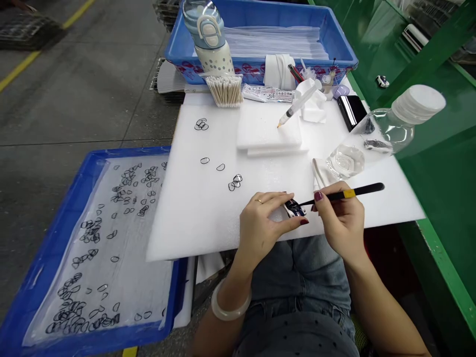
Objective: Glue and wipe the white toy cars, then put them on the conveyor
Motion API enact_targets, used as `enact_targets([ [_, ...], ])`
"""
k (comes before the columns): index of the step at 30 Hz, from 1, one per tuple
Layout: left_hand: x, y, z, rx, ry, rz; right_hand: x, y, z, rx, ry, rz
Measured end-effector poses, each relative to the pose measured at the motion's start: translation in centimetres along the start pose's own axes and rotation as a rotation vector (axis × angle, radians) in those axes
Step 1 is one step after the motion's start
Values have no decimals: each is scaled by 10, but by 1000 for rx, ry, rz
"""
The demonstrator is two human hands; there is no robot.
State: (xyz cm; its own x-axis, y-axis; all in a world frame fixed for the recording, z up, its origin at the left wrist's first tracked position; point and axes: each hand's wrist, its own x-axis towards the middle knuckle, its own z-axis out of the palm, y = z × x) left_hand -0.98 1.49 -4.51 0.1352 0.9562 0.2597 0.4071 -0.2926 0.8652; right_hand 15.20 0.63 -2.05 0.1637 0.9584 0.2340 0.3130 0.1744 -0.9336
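Observation:
Between the thumb and fingers of my left hand (262,223) is a small toy car (295,208), dark with white parts, held near the front edge of the white foam board (201,213). My right hand (344,220) grips black tweezers (359,190) with a yellow band. Their tips touch or hover just over the car's top; I cannot tell which. Left of my hands, small thin black rings (235,182) lie on the board, some clustered and some single. A syringe (297,105) with an orange tip rests on a white foam block (268,130).
A clear bottle (372,134) stands at the right, near a black box (351,112). Cotton swabs (225,91) and a tumbler (210,39) are at the back, before a blue bin (342,44). A blue tray (87,171) with many black rings sits lower left.

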Motion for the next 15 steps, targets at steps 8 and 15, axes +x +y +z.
enact_targets([
  [8,-3,-4,0,64,-26,66,20,-7,-11,438,99,-53],
  [15,-6,-5,-4,202,-126,168,70,-7,11,331,-168,152],
])
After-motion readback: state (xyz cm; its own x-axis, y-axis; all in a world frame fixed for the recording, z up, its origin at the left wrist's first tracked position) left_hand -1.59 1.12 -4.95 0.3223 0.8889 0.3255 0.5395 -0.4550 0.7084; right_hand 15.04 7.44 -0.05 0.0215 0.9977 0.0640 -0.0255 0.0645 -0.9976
